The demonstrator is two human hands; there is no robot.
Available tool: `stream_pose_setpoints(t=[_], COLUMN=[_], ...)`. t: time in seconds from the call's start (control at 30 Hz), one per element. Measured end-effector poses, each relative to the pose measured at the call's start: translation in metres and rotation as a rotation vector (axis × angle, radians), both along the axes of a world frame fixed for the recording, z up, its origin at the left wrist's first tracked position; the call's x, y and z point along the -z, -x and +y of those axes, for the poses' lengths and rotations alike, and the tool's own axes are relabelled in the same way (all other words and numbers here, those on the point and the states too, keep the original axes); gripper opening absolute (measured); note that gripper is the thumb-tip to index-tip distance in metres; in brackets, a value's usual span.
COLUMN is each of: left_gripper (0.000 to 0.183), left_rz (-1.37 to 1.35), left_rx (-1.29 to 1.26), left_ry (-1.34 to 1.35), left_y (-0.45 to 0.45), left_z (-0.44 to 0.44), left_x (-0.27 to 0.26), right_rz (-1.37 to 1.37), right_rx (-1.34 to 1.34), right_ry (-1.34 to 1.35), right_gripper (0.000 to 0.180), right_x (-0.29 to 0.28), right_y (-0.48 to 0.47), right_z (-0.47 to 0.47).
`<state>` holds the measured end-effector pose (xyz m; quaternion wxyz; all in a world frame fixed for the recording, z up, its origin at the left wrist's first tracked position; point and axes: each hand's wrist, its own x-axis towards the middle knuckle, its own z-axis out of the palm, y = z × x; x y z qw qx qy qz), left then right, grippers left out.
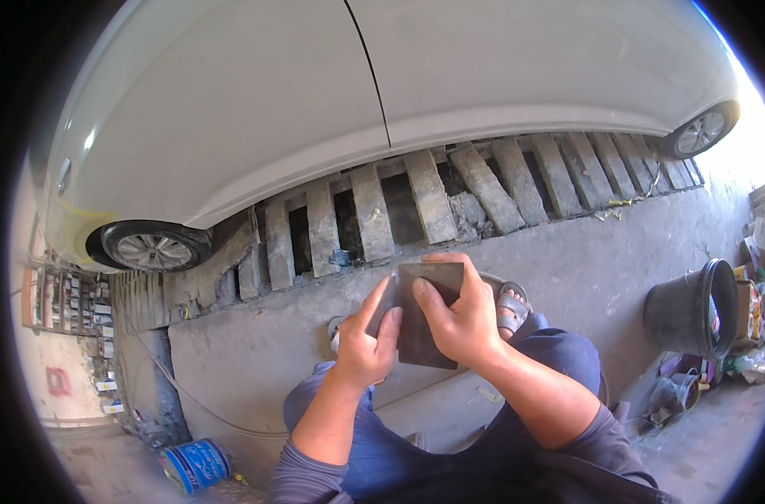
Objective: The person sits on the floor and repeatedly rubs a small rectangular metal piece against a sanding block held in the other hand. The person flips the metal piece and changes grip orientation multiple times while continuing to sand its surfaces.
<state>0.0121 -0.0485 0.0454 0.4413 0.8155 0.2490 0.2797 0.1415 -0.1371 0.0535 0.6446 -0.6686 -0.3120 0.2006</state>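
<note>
Before me is the side of a white car (282, 107), with a thin dark gap between its panels. My right hand (464, 315) holds a dark, flat rectangular sheet (428, 340), possibly sandpaper, with the thumb on its face and the fingers behind. Just left of it, my left hand (367, 340) grips a smaller dark, flat piece (385, 302) between thumb and fingers. The two pieces lie close together; whether they are joined, I cannot tell. Both hands are above my lap, away from the car.
Concrete slats (430, 195) with gaps run beneath the car. A black bucket (678, 309) lies tilted at the right, near assorted clutter. At the lower left is a blue can (197, 466), with a hose (200, 406) curving across the floor nearby. My sandalled foot (513, 305) rests beyond my right hand.
</note>
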Motion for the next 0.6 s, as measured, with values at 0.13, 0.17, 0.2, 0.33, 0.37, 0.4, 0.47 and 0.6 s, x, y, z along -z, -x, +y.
stream_pose_setpoints(t=[0.13, 0.17, 0.2, 0.33, 0.37, 0.4, 0.47, 0.6], left_gripper=[0.043, 0.042, 0.041, 0.04, 0.041, 0.042, 0.044, 0.042], left_rz=[0.061, 0.023, -0.021, 0.073, 0.111, 0.156, 0.179, -0.059], left_rx=[0.131, 0.087, 0.048, 0.035, 0.062, 0.084, 0.103, -0.016], left_ry=[-0.085, -0.088, -0.091, 0.021, 0.012, 0.001, 0.011, 0.209], left_y=[0.006, 0.006, 0.004, 0.001, 0.0, 0.004, 0.01, 0.007], left_z=[0.003, 0.002, 0.001, -0.001, -0.002, -0.002, -0.003, 0.006], left_x=[0.014, 0.013, 0.013, -0.001, 0.002, 0.008, 0.014, 0.006], right_rz=[0.013, 0.007, -0.006, -0.006, -0.017, -0.032, 0.012, -0.01], right_rx=[-0.015, -0.023, -0.027, 0.011, 0.031, 0.026, -0.002, -0.022], right_ry=[0.008, 0.019, 0.03, 0.018, -0.002, -0.015, 0.003, 0.057], right_gripper=[0.028, 0.029, 0.03, 0.029, 0.029, 0.03, 0.03, 0.031], right_x=[-0.011, -0.009, -0.007, 0.002, 0.002, -0.006, -0.003, 0.003], right_y=[-0.013, -0.012, -0.011, -0.006, -0.008, -0.011, -0.01, -0.008], right_z=[0.002, 0.001, -0.002, -0.002, -0.001, 0.0, 0.0, -0.002])
